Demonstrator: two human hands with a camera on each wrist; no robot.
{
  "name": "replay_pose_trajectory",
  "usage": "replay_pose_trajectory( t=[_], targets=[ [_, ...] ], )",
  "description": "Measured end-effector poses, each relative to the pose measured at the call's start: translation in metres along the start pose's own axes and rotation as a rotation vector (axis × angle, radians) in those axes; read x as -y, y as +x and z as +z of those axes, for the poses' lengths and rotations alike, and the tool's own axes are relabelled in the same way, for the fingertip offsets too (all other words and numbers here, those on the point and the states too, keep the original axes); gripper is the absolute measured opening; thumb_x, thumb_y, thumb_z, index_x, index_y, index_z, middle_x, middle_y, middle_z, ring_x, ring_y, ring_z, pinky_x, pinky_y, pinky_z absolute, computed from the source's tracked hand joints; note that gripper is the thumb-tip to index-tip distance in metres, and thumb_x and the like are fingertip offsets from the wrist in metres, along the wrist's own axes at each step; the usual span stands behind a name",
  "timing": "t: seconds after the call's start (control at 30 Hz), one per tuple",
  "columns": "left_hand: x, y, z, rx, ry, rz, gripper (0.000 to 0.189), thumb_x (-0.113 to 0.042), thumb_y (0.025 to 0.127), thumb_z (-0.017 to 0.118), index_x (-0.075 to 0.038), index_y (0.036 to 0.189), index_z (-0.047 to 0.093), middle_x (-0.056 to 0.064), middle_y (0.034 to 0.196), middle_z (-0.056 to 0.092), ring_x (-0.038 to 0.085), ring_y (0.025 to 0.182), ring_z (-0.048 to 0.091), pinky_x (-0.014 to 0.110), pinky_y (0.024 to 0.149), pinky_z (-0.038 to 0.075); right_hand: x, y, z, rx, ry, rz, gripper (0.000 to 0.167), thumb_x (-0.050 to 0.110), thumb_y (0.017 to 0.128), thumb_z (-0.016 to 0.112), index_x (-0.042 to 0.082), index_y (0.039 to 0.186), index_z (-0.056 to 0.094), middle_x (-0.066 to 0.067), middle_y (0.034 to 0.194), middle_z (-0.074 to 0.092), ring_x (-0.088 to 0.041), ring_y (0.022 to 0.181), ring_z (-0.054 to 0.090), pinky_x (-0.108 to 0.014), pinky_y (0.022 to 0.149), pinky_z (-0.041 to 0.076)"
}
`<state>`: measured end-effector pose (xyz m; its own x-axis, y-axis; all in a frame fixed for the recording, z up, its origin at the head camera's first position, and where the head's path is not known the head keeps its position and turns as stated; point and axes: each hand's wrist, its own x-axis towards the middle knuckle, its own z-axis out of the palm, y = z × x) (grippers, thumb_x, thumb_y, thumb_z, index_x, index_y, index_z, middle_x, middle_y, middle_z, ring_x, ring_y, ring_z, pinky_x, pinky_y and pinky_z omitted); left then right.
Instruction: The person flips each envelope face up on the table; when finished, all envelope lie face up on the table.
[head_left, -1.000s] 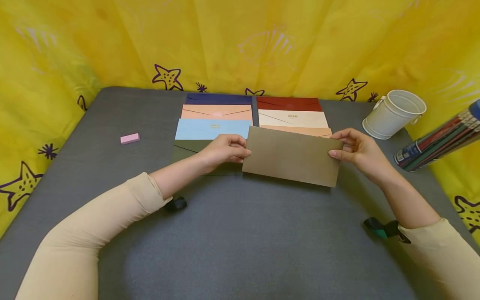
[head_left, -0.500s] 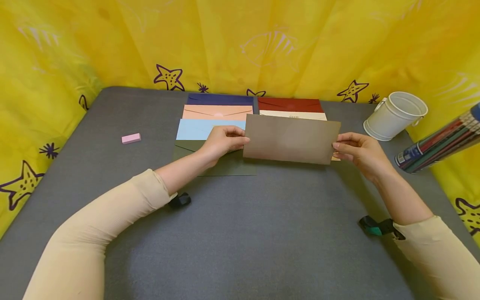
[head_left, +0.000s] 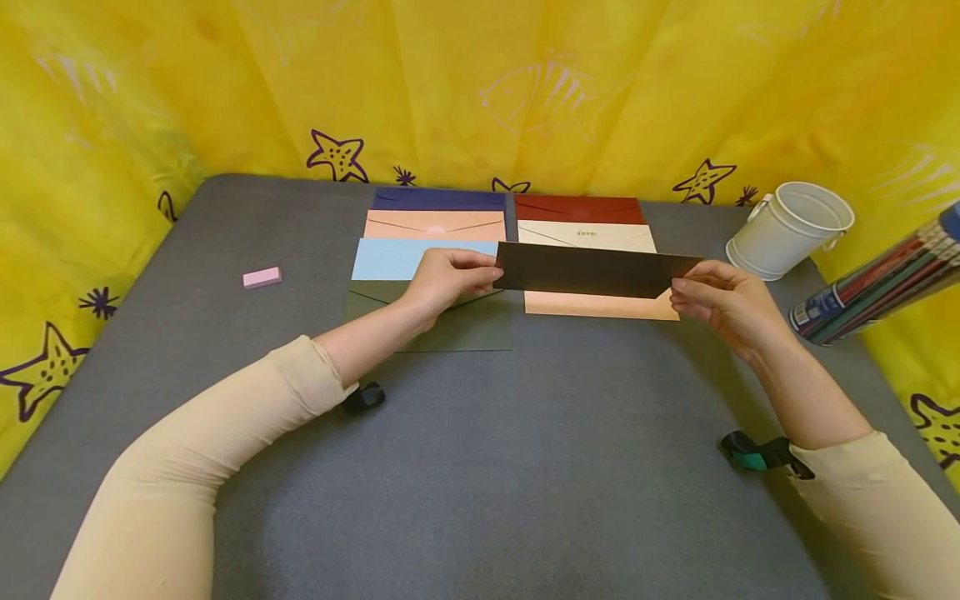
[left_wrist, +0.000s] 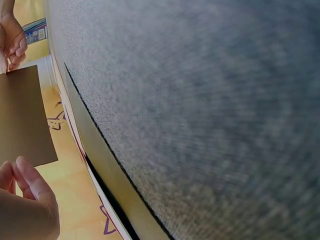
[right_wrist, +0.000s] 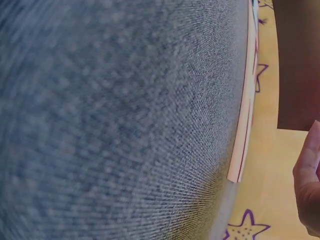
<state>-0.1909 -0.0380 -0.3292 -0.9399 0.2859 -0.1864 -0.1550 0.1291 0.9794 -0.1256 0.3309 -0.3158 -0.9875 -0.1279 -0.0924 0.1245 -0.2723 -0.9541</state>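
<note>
Between my two hands a plain brown envelope [head_left: 592, 271] is held up off the table, tilted so it looks narrow and dark in the head view. My left hand [head_left: 450, 283] pinches its left end; my right hand [head_left: 727, 304] pinches the right end. Below it lies a light orange envelope [head_left: 600, 305], partly covered in this view. Behind that come a cream envelope [head_left: 551, 235] and a red envelope [head_left: 577, 208]. The left column has a dark green envelope [head_left: 457, 329], then light blue [head_left: 386, 258], peach and navy ones overlapping. The left wrist view shows the brown envelope's [left_wrist: 25, 120] flat face.
On the grey table [head_left: 480, 483], a pink eraser [head_left: 262, 277] lies at the left. A white metal bucket [head_left: 787, 229] stands at the back right, beside a clear tube of pencils [head_left: 873, 287]. A yellow curtain [head_left: 420, 75] hangs behind.
Both hands have raised the brown envelope away from me over the right column, then tipped it from showing its broad face to nearly edge-on. The light orange envelope below has come into view.
</note>
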Motion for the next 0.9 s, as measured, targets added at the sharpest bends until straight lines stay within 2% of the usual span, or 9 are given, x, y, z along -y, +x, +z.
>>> replay_pose_trajectory(
  t=[0.13, 0.23, 0.3, 0.4, 0.53, 0.7, 0.8, 0.9],
  targets=[
    [-0.002, 0.000, 0.002, 0.011, -0.059, 0.005, 0.028, -0.007, 0.088, 0.072, 0.005, 0.114, 0.071, 0.005, 0.093, 0.075, 0.016, 0.082, 0.076, 0.034, 0.088, 0.060, 0.000, 0.001, -0.001, 0.017, 0.018, -0.011, 0.025, -0.011, 0.094, 0.054, 0.004, 0.094, 0.074, -0.007, 0.089, 0.077, -0.017, 0.078, 0.076, -0.027, 0.072, 0.062],
    [-0.003, 0.001, 0.004, 0.023, -0.098, 0.010, 0.027, -0.003, 0.089, 0.070, 0.007, 0.114, 0.070, 0.013, 0.102, 0.076, 0.026, 0.096, 0.075, 0.036, 0.091, 0.059, 0.000, 0.001, -0.002, 0.025, 0.002, -0.015, 0.025, -0.009, 0.095, 0.054, 0.003, 0.099, 0.075, -0.005, 0.093, 0.078, -0.016, 0.082, 0.076, -0.025, 0.075, 0.062],
    [-0.003, 0.001, 0.006, 0.032, -0.115, 0.010, 0.027, -0.002, 0.090, 0.068, 0.007, 0.115, 0.070, 0.020, 0.112, 0.073, 0.028, 0.101, 0.074, 0.038, 0.095, 0.057, 0.000, 0.001, -0.003, 0.031, -0.004, -0.013, 0.025, -0.008, 0.096, 0.053, 0.003, 0.103, 0.075, -0.005, 0.096, 0.078, -0.015, 0.085, 0.076, -0.025, 0.077, 0.062],
    [-0.002, 0.002, 0.007, 0.039, -0.103, 0.006, 0.027, -0.001, 0.091, 0.066, 0.006, 0.116, 0.070, 0.023, 0.122, 0.069, 0.020, 0.096, 0.075, 0.037, 0.096, 0.057, 0.001, 0.000, -0.003, 0.012, -0.001, 0.001, 0.024, -0.005, 0.097, 0.053, 0.003, 0.102, 0.075, -0.004, 0.097, 0.077, -0.015, 0.086, 0.075, -0.024, 0.077, 0.062],
    [-0.002, 0.004, 0.010, 0.037, -0.083, -0.016, 0.026, -0.002, 0.093, 0.063, 0.005, 0.117, 0.070, 0.021, 0.125, 0.068, 0.007, 0.086, 0.071, 0.031, 0.093, 0.059, 0.002, 0.000, -0.004, -0.049, 0.008, 0.039, 0.026, -0.004, 0.097, 0.053, 0.004, 0.097, 0.078, 0.000, 0.095, 0.078, -0.010, 0.082, 0.073, -0.022, 0.074, 0.061],
    [-0.002, 0.005, 0.014, 0.032, -0.094, -0.047, 0.026, -0.004, 0.093, 0.063, 0.006, 0.117, 0.070, 0.019, 0.126, 0.068, 0.013, 0.098, 0.070, 0.030, 0.094, 0.058, 0.003, 0.000, -0.006, -0.080, 0.001, 0.084, 0.030, -0.003, 0.098, 0.051, 0.006, 0.093, 0.080, 0.002, 0.093, 0.079, -0.009, 0.073, 0.069, -0.020, 0.070, 0.058],
    [0.000, 0.006, 0.017, 0.034, -0.077, -0.047, 0.027, -0.002, 0.092, 0.064, 0.007, 0.117, 0.069, 0.019, 0.126, 0.068, 0.009, 0.092, 0.070, 0.031, 0.094, 0.058, 0.006, -0.001, -0.008, -0.069, -0.046, 0.114, 0.029, -0.002, 0.098, 0.053, 0.007, 0.093, 0.080, 0.003, 0.093, 0.079, -0.008, 0.078, 0.072, -0.020, 0.071, 0.060],
    [0.001, 0.006, 0.021, 0.029, -0.048, -0.033, 0.024, 0.002, 0.090, 0.064, 0.007, 0.113, 0.069, 0.020, 0.118, 0.071, 0.003, 0.079, 0.066, 0.029, 0.088, 0.060, 0.008, -0.003, -0.012, -0.069, -0.128, 0.137, 0.024, -0.003, 0.095, 0.058, 0.009, 0.094, 0.079, 0.005, 0.093, 0.078, -0.007, 0.081, 0.072, -0.021, 0.071, 0.061]
  ],
)
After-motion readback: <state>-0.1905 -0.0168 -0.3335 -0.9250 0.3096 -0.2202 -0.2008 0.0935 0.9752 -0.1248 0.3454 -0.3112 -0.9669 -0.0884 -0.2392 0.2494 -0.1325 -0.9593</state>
